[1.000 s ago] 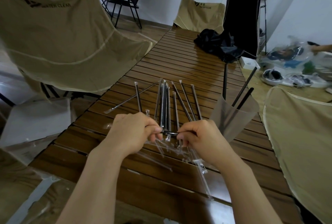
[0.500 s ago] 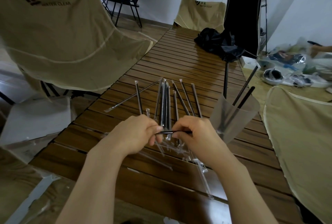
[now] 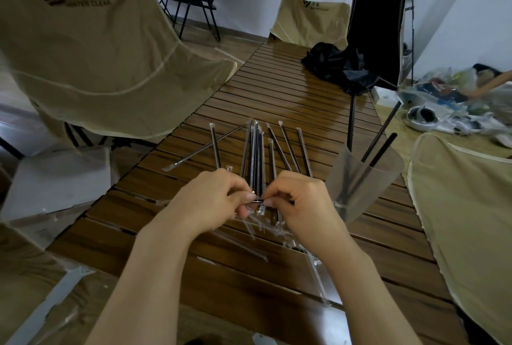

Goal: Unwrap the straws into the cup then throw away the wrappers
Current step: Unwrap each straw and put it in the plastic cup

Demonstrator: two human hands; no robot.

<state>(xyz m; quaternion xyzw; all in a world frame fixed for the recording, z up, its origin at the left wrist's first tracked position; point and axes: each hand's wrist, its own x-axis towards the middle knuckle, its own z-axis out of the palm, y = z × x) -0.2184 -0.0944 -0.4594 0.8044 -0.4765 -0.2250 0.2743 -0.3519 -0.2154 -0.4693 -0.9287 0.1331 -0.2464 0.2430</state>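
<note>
Over the middle of the slatted wooden table (image 3: 291, 101), my left hand (image 3: 213, 200) and my right hand (image 3: 302, 203) meet and both pinch one wrapped black straw (image 3: 259, 200) held level between them. Only a short dark piece of it shows between the fingertips. Behind the hands lie several wrapped black straws (image 3: 256, 151) fanned out on the slats. A frosted plastic cup (image 3: 360, 181) stands just right of my right hand with three bare black straws (image 3: 381, 148) leaning in it. Empty clear wrappers (image 3: 277, 234) lie on the table under and in front of my hands.
A tan camping chair (image 3: 91, 48) stands at the table's left, another (image 3: 468, 206) at the right, a third (image 3: 310, 18) at the far end. A black cloth heap (image 3: 338, 67) lies on the table's far right. Clutter and bags (image 3: 454, 106) cover the floor at right.
My two hands have drawn closer together on the straw, and less of its black length shows between them. The cup and the straws on the table have not moved.
</note>
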